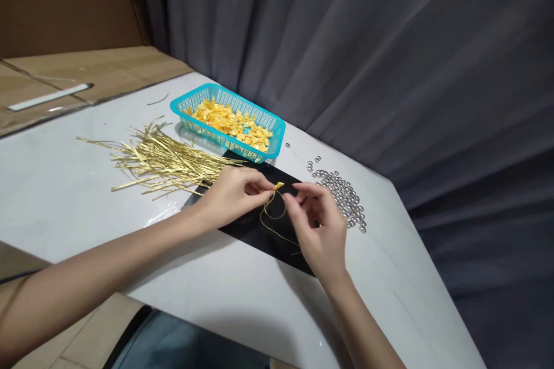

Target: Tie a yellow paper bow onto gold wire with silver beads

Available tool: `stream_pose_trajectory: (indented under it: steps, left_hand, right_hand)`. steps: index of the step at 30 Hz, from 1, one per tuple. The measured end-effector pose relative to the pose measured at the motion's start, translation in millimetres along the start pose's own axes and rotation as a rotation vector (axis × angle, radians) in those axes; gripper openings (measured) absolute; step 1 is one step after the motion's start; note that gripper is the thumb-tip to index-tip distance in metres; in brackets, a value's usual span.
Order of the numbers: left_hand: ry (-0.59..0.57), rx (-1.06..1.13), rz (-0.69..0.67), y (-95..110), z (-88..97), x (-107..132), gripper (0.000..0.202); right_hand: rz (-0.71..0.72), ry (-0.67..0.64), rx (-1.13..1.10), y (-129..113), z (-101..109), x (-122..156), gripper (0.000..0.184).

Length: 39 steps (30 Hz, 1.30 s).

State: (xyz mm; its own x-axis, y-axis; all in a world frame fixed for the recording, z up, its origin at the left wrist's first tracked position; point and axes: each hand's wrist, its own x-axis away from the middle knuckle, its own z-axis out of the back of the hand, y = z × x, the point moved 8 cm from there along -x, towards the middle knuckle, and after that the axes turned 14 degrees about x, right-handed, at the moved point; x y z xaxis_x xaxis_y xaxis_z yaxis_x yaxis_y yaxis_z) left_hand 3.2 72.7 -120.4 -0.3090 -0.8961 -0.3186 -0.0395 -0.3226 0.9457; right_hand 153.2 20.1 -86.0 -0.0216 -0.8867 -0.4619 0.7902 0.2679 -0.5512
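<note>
My left hand (pixel 243 193) pinches a small yellow ribbon bow (pixel 278 186) between thumb and fingertips, above a black mat (pixel 255 230). From the bow a thin gold cord (pixel 277 217) curls in a loop, and its tail runs down toward my right hand. My right hand (pixel 319 216) is just to the right of the bow, its thumb and forefinger apart beside the loop. Nothing shows between those fingertips; its other fingers are curled and partly hidden. Left of the mat lies a pile of gold cords (pixel 167 158).
A turquoise basket (pixel 277 127) of yellow ribbon bows (pixel 229 121) stands behind the mat. Silver beads (pixel 344 196) are scattered to the right on the white table (pixel 389 277). Cardboard (pixel 125 66) borders the left side, and a grey curtain (pixel 367 57) hangs along the far edge.
</note>
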Motion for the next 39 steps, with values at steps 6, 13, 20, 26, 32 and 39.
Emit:
stream_pose_trajectory:
  steps: [6,13,20,26,32,39]
  left_hand:
    - [0.020,0.349,0.261,-17.6,-1.1,-0.7,0.012]
    - [0.025,0.518,0.400,-31.2,-1.7,-1.0,0.010]
    - [0.055,0.648,0.481,-40.0,-2.5,0.2,0.018]
    - [0.107,0.747,0.498,-42.7,-1.4,0.9,0.015]
    - [0.102,0.810,0.554,-36.6,-5.1,1.2,0.015]
    - [0.001,0.911,0.556,-31.0,-14.6,2.8,0.022]
  right_hand:
    - [-0.299,-0.300,-0.387,39.3,-18.2,6.8,0.025]
    - [-0.403,-0.850,-0.585,22.9,-56.2,36.1,0.035]
    - [-0.300,-0.736,-0.236,59.3,-21.5,37.7,0.021]
    - [-0.389,-0.569,-0.074,114.6,28.4,45.7,0.026]
    - [-0.426,-0.543,0.023,139.1,48.5,53.5,0.025]
    - [-0.388,-0.332,-0.127,113.5,66.2,42.9,0.016]
